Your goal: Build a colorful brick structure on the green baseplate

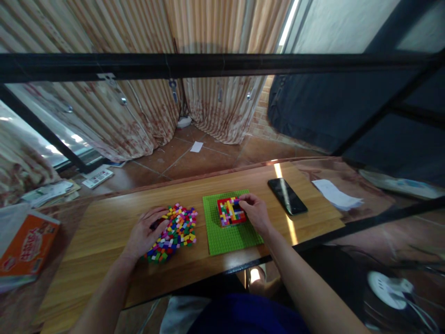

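A green baseplate (pixel 222 234) lies on the wooden table (pixel 104 232) in front of me. On its far part sits a square block of small multicoloured bricks (pixel 230 211) with a red border. My right hand (pixel 256 212) rests at that block's right edge, fingers pinched together at its top right corner; what they hold is too small to name. A loose pile of small coloured bricks (pixel 175 229) lies left of the baseplate. My left hand (pixel 146 233) lies on the pile's left side, fingers curled into the bricks.
A black phone (pixel 287 196) lies right of the baseplate, and a white paper (pixel 336 195) beyond it. An orange box (pixel 26 248) sits at the far left. A black frame bar (pixel 222 65) crosses above. Curtains and tiled floor lie behind the table.
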The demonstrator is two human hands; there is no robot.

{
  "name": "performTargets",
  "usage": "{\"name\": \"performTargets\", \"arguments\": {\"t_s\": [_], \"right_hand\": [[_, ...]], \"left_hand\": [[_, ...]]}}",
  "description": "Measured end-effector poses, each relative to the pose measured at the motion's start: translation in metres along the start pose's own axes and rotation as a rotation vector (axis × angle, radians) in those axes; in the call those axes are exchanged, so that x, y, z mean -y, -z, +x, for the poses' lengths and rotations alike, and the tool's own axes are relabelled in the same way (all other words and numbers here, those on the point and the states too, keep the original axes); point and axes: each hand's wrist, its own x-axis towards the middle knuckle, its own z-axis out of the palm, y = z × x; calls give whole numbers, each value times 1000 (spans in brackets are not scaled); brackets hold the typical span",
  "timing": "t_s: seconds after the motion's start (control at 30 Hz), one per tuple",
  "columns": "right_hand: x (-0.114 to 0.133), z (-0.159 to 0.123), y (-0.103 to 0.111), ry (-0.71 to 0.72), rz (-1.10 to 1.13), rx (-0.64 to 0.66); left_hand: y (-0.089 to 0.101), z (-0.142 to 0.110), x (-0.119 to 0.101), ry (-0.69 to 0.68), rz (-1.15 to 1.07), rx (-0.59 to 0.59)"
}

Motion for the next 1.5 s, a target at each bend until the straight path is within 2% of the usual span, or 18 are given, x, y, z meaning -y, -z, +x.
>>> {"name": "performTargets", "arguments": {"t_s": [0.27,0.43,0.47,0.57,0.63,0.67,0.77,0.9,1.0,1.13,1.3,1.4,1.5], "right_hand": [[0,-2,6,17,-69,39],[11,-22,7,120,-228,-131],[15,-28,4,154,-247,-130],[25,-52,-15,300,-281,-11],[27,-69,-34,392,-372,159],[26,-77,-44,425,-426,254],[15,-91,-76,466,-559,399],[-2,-92,-108,479,-696,455],[-6,-88,-121,482,-822,460],[-6,-84,-126,502,-902,474],[-9,-82,-119,466,-737,455],[-9,-82,-114,437,-630,421],[-8,-82,-111,432,-604,401]], "left_hand": [[-1,-5,-3,32,-80,-40],[-1,-6,-7,103,-121,-89],[-1,-7,-7,108,-128,-102],[-2,-8,-7,147,-148,-136],[-3,-9,-6,185,-169,-157],[-4,-9,-5,202,-183,-168],[-6,-11,-2,241,-234,-198],[-7,-12,2,301,-357,-224],[-9,-14,5,333,-460,-239],[-12,-16,9,322,-572,-269],[-12,-17,11,315,-628,-325],[-10,-16,10,309,-520,-297],[-8,-14,7,227,-324,-214]]}}
